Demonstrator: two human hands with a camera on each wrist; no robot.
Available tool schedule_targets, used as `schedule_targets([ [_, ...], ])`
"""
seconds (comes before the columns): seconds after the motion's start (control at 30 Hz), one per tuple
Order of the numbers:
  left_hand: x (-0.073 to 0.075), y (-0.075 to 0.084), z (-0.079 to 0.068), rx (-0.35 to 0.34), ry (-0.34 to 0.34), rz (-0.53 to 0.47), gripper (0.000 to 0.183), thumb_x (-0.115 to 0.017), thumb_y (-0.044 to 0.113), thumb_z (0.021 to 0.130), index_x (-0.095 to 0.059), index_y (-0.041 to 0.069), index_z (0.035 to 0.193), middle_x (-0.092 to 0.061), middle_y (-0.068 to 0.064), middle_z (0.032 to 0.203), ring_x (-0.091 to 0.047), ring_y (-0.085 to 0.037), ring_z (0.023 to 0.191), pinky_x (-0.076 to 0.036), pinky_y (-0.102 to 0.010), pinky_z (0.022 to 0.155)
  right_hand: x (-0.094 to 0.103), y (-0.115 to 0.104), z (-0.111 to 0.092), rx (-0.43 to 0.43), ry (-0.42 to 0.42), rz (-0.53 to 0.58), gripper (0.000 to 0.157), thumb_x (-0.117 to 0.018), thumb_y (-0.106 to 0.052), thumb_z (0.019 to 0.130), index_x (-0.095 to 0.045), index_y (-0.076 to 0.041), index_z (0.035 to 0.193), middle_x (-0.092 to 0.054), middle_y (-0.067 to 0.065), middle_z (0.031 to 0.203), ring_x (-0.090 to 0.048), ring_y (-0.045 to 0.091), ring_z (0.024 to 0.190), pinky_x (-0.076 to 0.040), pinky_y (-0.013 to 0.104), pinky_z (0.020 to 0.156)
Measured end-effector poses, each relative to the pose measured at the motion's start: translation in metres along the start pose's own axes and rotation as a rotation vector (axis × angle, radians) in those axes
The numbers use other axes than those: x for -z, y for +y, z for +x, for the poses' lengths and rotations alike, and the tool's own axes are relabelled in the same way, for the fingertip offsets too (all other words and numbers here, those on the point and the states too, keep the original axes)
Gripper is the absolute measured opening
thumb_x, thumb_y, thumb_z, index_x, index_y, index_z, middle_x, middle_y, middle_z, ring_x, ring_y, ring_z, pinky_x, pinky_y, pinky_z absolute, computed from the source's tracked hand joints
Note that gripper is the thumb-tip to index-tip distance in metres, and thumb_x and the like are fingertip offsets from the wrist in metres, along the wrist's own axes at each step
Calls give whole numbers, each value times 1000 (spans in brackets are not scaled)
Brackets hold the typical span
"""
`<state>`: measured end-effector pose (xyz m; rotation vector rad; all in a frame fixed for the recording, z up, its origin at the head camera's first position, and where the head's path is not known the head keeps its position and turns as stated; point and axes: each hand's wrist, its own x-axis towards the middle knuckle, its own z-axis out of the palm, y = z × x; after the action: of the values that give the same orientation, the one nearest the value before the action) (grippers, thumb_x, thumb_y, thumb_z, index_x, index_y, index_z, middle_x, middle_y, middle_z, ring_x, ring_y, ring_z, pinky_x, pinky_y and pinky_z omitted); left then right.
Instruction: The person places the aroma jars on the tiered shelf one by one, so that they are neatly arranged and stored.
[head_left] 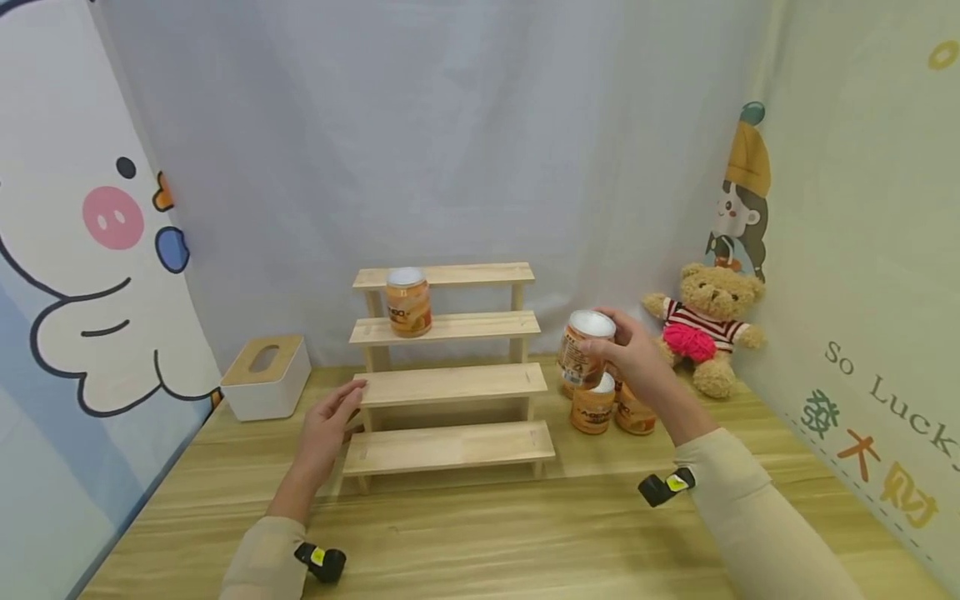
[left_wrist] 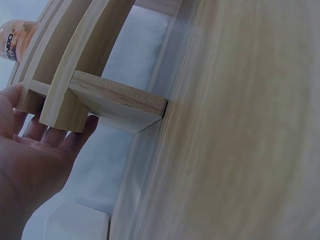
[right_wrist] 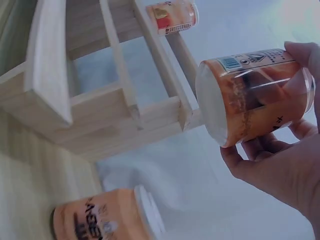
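Observation:
In the head view, my right hand (head_left: 633,358) grips an orange can (head_left: 577,354) with a white lid, raised above other cans at the right of the wooden stepped shelf (head_left: 450,383). The right wrist view shows thumb and fingers round this can (right_wrist: 255,95), tilted in that picture. My left hand (head_left: 326,429) holds the left end of the shelf's second step from the bottom; in the left wrist view its thumb lies on one side of the plank (left_wrist: 32,97), fingers on the other. Another orange can (head_left: 408,304) stands on the second step from the top, toward the left.
Below the raised can, orange cans (head_left: 592,408) stand on the wooden table (head_left: 465,542), partly hidden by the right hand. A teddy bear (head_left: 705,325) sits at the back right. A white tissue box (head_left: 262,392) with a wooden lid stands left of the shelf.

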<state>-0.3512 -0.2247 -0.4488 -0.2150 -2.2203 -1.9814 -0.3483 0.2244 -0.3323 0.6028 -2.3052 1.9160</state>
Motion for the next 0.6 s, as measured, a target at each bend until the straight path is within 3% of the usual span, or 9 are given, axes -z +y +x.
schedule_targets([
  [0.3,-1,-4,-1,0,2,0,57,-53,43,104,-50,4,146,-37,-10,157,-38,-32,139,-40,-54,106,-21,-14,40,-9,22,167,60,-63,-9,94,-41,1,149,-55,12,128,-53,22,116,-44,37,97],
  [0.6,-1,-2,0,1,0,-21,56,-53,42,104,-50,5,146,-38,-9,156,-38,-32,139,-39,-55,107,-53,-27,76,-19,47,178,66,-71,-13,90,-45,-3,149,-55,18,135,-53,27,121,-44,41,97],
])
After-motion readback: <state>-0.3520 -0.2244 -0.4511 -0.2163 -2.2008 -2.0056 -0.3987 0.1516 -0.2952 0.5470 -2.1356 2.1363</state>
